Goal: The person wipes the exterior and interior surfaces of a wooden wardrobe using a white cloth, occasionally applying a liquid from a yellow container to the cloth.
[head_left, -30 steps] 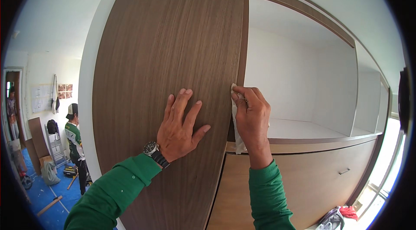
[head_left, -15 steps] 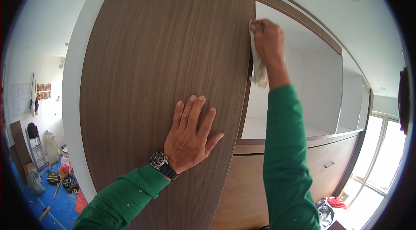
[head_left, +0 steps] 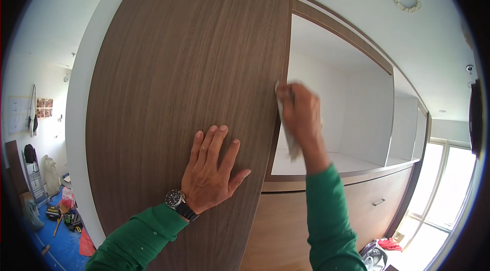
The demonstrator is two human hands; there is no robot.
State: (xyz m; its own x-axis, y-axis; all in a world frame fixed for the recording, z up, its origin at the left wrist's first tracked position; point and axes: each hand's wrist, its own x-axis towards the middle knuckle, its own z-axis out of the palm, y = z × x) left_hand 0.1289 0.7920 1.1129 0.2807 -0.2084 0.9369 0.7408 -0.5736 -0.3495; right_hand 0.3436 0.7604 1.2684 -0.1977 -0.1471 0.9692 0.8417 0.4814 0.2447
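Five fingers of the left hand (head_left: pixel 206 184) lay spread on the wood-grain cabinet panel (head_left: pixel 178 62). The right hand (head_left: pixel 304 113) pinched a whitish cloth (head_left: pixel 292 146).

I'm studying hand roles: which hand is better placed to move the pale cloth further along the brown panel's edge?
Right, I'd judge: the right hand already grips the pale cloth at the brown panel's right edge. The left hand is spread open against the panel's face, away from the cloth.
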